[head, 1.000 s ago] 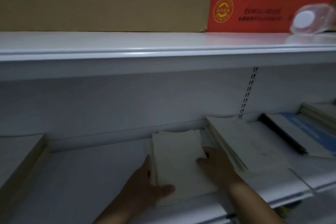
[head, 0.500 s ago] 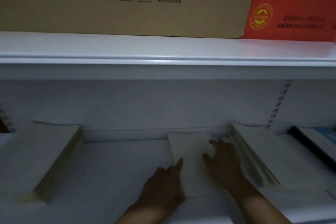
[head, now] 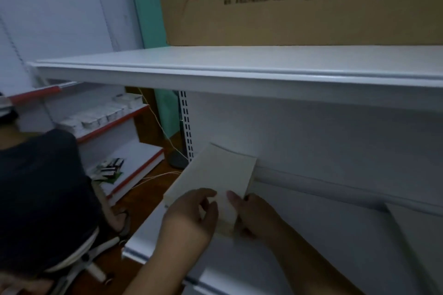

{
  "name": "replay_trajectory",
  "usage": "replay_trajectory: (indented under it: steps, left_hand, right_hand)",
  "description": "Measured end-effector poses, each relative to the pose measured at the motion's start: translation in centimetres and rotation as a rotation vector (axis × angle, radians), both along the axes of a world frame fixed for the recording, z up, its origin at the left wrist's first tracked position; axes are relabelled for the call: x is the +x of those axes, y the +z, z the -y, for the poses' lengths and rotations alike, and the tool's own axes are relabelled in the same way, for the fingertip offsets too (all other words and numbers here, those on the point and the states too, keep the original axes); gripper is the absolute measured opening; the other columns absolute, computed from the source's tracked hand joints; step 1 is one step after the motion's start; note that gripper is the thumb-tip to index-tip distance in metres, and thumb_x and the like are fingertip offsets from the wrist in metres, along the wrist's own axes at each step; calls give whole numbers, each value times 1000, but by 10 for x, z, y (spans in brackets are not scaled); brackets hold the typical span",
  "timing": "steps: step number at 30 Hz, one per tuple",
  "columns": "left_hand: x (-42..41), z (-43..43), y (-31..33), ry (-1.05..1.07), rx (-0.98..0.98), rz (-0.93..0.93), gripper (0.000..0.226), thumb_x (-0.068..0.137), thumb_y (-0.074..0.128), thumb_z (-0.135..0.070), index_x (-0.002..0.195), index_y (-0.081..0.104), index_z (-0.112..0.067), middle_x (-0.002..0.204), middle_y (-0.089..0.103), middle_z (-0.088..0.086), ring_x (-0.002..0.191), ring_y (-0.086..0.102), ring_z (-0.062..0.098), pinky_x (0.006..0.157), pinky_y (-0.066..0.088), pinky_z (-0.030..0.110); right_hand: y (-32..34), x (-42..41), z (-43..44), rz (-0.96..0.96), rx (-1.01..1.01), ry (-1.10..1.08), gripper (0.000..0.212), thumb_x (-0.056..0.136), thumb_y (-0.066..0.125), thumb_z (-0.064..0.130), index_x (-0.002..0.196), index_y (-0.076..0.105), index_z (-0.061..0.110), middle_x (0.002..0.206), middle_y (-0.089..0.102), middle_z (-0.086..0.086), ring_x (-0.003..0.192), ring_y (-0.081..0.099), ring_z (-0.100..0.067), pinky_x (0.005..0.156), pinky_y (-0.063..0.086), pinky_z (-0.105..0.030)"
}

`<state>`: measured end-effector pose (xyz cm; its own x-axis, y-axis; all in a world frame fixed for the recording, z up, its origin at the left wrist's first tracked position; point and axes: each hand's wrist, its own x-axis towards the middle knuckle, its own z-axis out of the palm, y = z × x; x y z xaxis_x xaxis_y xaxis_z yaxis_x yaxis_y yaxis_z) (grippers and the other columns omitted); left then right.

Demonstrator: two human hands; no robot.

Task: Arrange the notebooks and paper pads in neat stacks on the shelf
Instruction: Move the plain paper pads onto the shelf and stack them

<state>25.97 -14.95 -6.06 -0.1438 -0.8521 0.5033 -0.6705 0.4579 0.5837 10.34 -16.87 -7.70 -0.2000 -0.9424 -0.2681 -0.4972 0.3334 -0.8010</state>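
The paper pad stack [head: 217, 176], at the shelf's [head: 311, 235] left end around seven o'clock, looks light, thick and prone to shearing, so your left hand [head: 191, 214] and right hand [head: 257, 217], clamped on its near corners, should squeeze the side edges evenly.

I see a matt cream paper pad stack [head: 215, 179] at six o'clock, on a smooth white painted-metal shelf [head: 323, 235]. At twelve, a matt brown cardboard box [head: 287, 21] sits on the faintly glossy upper shelf [head: 239, 62].
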Motion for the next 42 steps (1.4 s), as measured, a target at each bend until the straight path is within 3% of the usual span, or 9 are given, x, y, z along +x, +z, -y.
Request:
replay_trajectory:
  steps: [3,6,11,14,18,27,34,38,42]
  left_hand:
    - [42,10,10,156,135,-21,6,88,57,-29,90,62,-32,69,59,-13,62,56,4,54,41,19]
    - [63,14,24,144,366,134,27,93,45,-44,81,61,-25,68,63,-2,62,60,11,58,51,29]
    - [60,20,43,-195,958,-667,20,82,57,-36,99,59,-26,95,68,7,83,67,24,60,56,33]
    - [68,33,29,-239,916,-921,42,73,62,-12,113,55,-25,112,63,11,100,62,35,70,56,47]
    - [87,41,18,-165,794,-1019,44,80,57,3,112,55,-27,116,59,10,104,57,37,68,56,50]
    - [116,34,21,-104,743,-1034,37,83,60,-5,95,53,-39,110,60,9,99,61,36,72,55,48]
    - [98,28,16,-185,885,-1008,58,58,68,-6,111,56,-26,107,64,12,95,64,37,60,57,43]
    - [115,32,12,-196,831,-1050,58,62,66,-6,115,55,-26,110,64,16,96,64,41,67,55,47]
    - [118,30,16,-207,815,-1071,52,64,64,-8,111,55,-29,111,63,16,97,62,42,71,53,49]
  right_hand:
    - [2,-15,2,-139,-34,-2,43,89,52,46,100,68,7,91,69,-10,82,68,-26,70,50,-30]
    - [11,-30,-19,225,-154,-96,20,92,56,17,100,68,4,82,68,-6,71,62,-19,58,43,-24]
    - [34,3,-34,383,-317,-29,23,93,53,15,76,68,16,56,70,10,53,64,0,48,47,-12]
    - [32,24,-14,87,-395,-123,42,96,42,38,77,66,11,73,70,-4,77,67,-13,72,50,-27]
    - [-3,16,8,-164,-100,-107,70,83,43,66,133,46,16,127,57,-10,116,56,-26,99,44,-35]
    - [23,-36,-41,638,-210,-274,19,86,56,10,98,69,2,89,75,-17,81,71,-34,85,52,-46]
    - [25,44,-18,342,-297,-114,38,96,44,37,75,67,16,60,62,5,50,54,-7,50,38,-17]
    - [-1,28,0,-200,-152,-233,84,82,49,64,146,28,14,131,51,-8,117,54,-23,95,43,-29]
    - [-15,10,-3,-59,-50,-125,51,86,51,54,111,67,12,105,70,-8,93,66,-22,81,52,-29]
